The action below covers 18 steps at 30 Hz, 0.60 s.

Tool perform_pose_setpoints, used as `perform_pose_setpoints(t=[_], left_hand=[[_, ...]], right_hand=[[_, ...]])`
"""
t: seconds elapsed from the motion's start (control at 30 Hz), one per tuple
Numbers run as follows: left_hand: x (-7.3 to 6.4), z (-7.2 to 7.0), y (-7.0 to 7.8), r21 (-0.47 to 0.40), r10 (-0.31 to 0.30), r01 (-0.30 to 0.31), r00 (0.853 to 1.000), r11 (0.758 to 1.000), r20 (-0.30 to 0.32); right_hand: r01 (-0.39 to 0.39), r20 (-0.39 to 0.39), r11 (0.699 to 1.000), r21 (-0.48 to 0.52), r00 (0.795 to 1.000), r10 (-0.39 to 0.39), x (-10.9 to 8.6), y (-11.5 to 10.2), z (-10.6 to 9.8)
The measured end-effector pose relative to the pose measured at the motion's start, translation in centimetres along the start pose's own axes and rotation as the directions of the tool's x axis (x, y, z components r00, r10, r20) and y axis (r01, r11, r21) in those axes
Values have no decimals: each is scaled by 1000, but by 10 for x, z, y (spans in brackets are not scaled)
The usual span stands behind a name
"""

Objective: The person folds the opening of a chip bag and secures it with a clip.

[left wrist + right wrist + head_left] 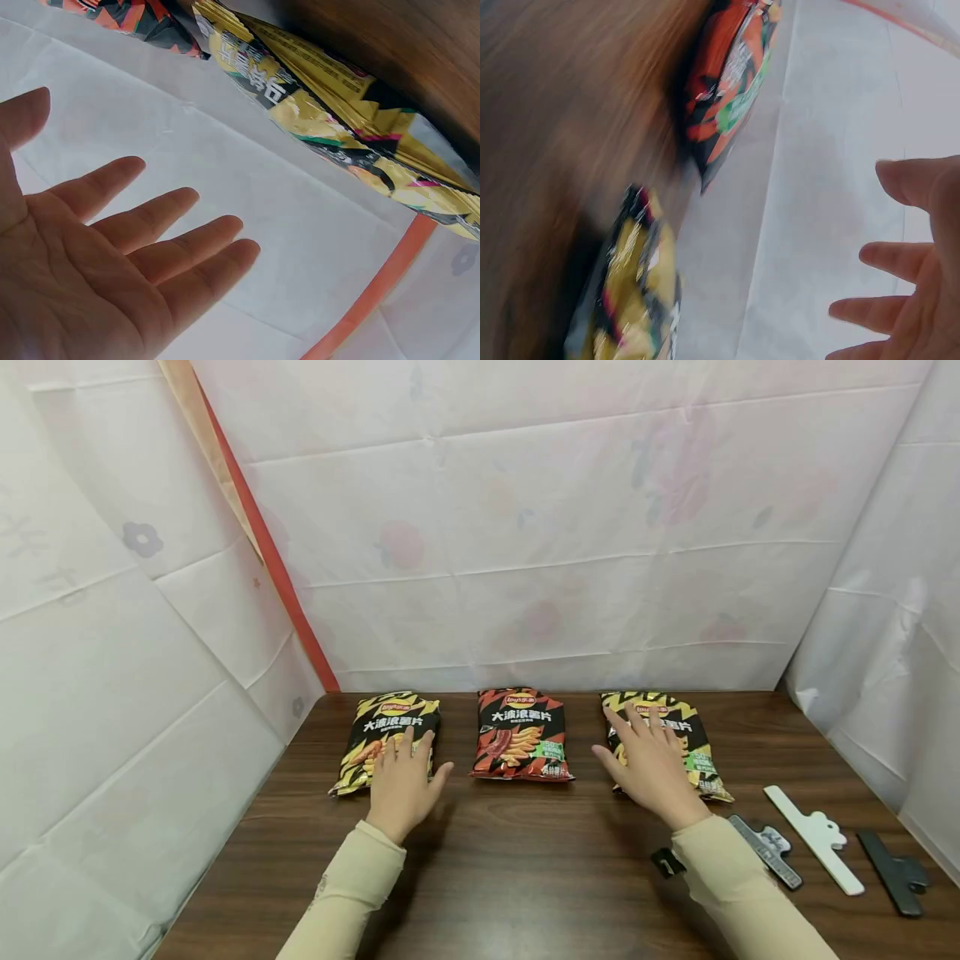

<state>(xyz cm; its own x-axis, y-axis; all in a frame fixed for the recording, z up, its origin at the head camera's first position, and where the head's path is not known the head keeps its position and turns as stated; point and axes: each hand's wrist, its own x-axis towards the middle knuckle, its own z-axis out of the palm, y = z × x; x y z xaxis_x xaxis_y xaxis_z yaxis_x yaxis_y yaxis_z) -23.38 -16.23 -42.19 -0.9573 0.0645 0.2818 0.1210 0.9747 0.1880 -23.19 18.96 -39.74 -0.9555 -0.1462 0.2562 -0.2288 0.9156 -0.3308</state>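
Three bags of potato chips lie in a row on the brown table. My left hand (pixel 405 787) is over the lower part of the left yellow-and-black bag (pixel 382 718), fingers spread. In the left wrist view, a gap shows between this hand and the bag (pixel 300 112). Over the right yellow-and-black bag (pixel 708 745) is my right hand (pixel 651 767), its fingers straight and apart, holding nothing. The right wrist view shows its fingers (pixel 900 259) away from that bag (pixel 637 277). Between the hands lies the red-and-black bag (pixel 521 735).
At the right of the table (pixel 510 868) lie a grey patterned clip (pixel 772 843), a white clip (pixel 816 839) and a black clip (pixel 892 868). A small black object (pixel 666 862) sits beside the right sleeve. White patterned sheets (pixel 540 527) hang behind and at both sides.
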Motion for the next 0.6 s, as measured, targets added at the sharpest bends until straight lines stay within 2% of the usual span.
perform_pose_setpoints(t=[0.27, 0.43, 0.6], left_hand=[[3, -8, -16, -136, 21, -22, 1000, 990, -11], [6, -8, -38, -238, 3, -6, 1000, 971, -13], [7, -11, -62, -263, -10, 9, 1000, 965, -2]], right_hand=[[51, -5, 987, 149, 999, -50, 23, -26, 3], [63, 11, 962, 265, 998, -69, 34, -44, 10], [54, 40, 938, 343, 997, -72, 42, -64, 19]])
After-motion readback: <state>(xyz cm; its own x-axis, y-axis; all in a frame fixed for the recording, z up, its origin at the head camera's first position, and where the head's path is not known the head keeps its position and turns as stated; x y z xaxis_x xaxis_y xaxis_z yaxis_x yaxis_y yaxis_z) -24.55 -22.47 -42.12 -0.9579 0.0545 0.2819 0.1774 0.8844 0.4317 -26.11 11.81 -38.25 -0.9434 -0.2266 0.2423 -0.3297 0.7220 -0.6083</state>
